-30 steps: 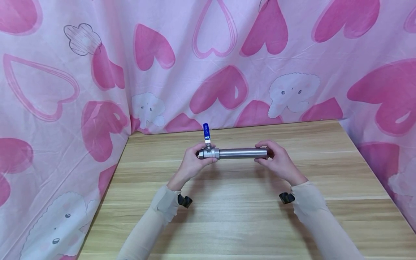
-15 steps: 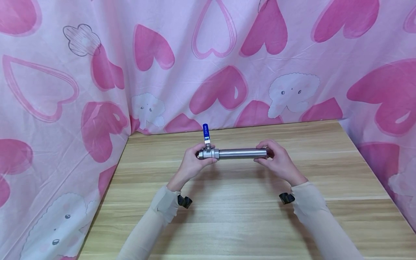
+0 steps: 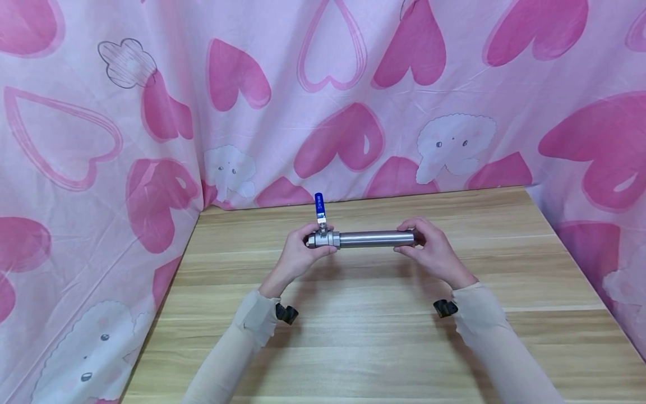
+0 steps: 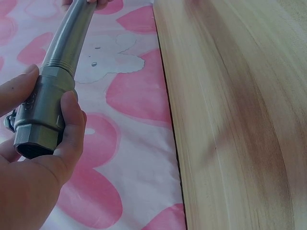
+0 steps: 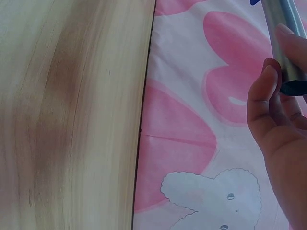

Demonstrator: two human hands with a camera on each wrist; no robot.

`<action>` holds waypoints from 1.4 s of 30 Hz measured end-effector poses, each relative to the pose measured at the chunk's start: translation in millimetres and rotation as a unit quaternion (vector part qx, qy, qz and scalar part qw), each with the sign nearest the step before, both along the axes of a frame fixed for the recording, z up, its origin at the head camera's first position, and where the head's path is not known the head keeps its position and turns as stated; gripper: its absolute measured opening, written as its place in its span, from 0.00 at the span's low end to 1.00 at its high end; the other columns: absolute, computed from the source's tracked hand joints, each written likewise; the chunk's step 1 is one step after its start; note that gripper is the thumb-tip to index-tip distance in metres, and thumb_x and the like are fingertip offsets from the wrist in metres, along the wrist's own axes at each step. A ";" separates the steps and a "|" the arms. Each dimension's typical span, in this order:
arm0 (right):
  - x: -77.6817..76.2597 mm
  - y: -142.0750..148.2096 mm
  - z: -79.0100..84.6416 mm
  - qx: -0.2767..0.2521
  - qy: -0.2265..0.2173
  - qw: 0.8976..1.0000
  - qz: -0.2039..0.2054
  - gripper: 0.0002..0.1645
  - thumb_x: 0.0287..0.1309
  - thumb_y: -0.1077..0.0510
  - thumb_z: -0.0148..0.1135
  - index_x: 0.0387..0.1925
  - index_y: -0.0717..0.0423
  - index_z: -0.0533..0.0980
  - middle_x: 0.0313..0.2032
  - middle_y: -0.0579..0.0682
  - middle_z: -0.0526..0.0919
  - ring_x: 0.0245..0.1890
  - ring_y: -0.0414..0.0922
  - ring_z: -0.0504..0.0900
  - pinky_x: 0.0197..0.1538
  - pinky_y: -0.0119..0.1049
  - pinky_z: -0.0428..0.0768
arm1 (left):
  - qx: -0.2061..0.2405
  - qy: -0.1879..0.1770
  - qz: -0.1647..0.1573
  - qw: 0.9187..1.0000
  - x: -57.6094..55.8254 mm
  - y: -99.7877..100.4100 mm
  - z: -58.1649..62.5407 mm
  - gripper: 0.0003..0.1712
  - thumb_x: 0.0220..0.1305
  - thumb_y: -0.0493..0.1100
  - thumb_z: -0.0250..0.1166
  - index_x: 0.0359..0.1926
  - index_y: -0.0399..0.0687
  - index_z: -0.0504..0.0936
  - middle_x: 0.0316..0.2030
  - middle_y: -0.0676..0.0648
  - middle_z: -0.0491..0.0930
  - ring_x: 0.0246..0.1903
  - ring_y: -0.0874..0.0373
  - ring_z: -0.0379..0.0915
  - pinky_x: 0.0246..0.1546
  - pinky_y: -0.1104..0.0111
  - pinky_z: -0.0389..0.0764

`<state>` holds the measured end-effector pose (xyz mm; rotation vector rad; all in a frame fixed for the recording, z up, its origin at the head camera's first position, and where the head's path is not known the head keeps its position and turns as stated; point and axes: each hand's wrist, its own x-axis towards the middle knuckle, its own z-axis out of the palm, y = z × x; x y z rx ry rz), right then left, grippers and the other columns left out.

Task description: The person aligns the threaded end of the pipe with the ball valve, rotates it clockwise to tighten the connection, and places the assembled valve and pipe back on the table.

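A steel ball valve (image 3: 323, 239) with a blue lever handle (image 3: 319, 205) is joined to a straight steel pipe (image 3: 375, 239). My left hand (image 3: 298, 249) grips the valve body, thumb on the near side and fingers on the far side. The lever points away toward the back curtain. At the pipe's other end, my right hand (image 3: 429, 247) holds the tip between thumb and fingers. Pipe and valve lie level across my view, raised over the table. In the left wrist view, exposed thread rings (image 4: 60, 64) show where the pipe meets the valve (image 4: 43, 110).
A wood-grain table (image 3: 353, 336) spreads beneath both hands. Pink curtains (image 3: 338, 134) with hearts and white animal figures hang along its back, left and right sides. A small black device (image 3: 287, 313) sits at the left wrist, another black device (image 3: 446, 307) at the right.
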<state>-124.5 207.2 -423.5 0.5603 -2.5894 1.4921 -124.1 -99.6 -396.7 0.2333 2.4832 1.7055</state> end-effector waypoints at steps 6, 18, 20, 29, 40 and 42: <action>-0.3 0.9 -0.2 0.000 0.006 1.000 0.003 0.24 0.48 0.65 0.73 0.48 0.52 0.75 0.44 0.49 0.78 0.38 0.41 0.77 0.41 0.23 0.78 | 0.000 0.005 0.000 1.000 0.2 -0.2 -0.9 0.26 0.49 0.42 0.76 0.52 0.57 0.82 0.49 0.49 0.80 0.46 0.55 0.74 0.46 0.66 0.76; -0.5 2.3 -1.2 0.004 -0.004 1.000 0.003 0.22 0.51 0.58 0.73 0.49 0.47 0.76 0.44 0.47 0.79 0.38 0.40 0.76 0.41 0.24 0.77 | 0.004 0.008 -0.002 1.000 0.2 -0.6 -1.1 0.25 0.49 0.41 0.76 0.51 0.58 0.82 0.48 0.49 0.81 0.45 0.55 0.74 0.46 0.65 0.77; -0.4 2.4 -1.2 0.005 -0.008 1.000 0.004 0.22 0.51 0.57 0.73 0.49 0.47 0.77 0.44 0.47 0.80 0.38 0.40 0.76 0.40 0.24 0.77 | 0.004 0.009 -0.002 1.000 0.1 -1.0 -1.7 0.25 0.49 0.41 0.76 0.51 0.58 0.82 0.48 0.49 0.81 0.45 0.55 0.74 0.46 0.65 0.77; 1.2 2.7 2.1 0.013 -0.030 0.999 0.001 0.23 0.54 0.51 0.71 0.51 0.44 0.76 0.45 0.47 0.80 0.38 0.42 0.76 0.39 0.26 0.76 | 0.006 0.008 -0.001 1.000 0.0 -1.5 -1.9 0.26 0.49 0.42 0.76 0.52 0.58 0.82 0.49 0.49 0.81 0.46 0.55 0.74 0.47 0.65 0.77; -0.7 2.4 -1.5 0.022 -0.045 0.999 0.002 0.23 0.58 0.49 0.67 0.55 0.46 0.75 0.45 0.49 0.81 0.38 0.45 0.75 0.38 0.31 0.76 | 0.003 0.001 0.001 1.000 -0.9 -1.5 -1.5 0.27 0.50 0.41 0.76 0.53 0.56 0.82 0.49 0.49 0.81 0.45 0.55 0.75 0.46 0.66 0.78; -0.8 2.6 -1.8 0.022 -0.046 0.999 0.001 0.23 0.59 0.48 0.65 0.55 0.46 0.75 0.45 0.49 0.81 0.38 0.45 0.75 0.38 0.31 0.76 | 0.002 0.000 0.000 1.000 -0.8 -1.4 -1.2 0.26 0.50 0.41 0.76 0.53 0.55 0.82 0.49 0.49 0.81 0.45 0.55 0.75 0.46 0.66 0.78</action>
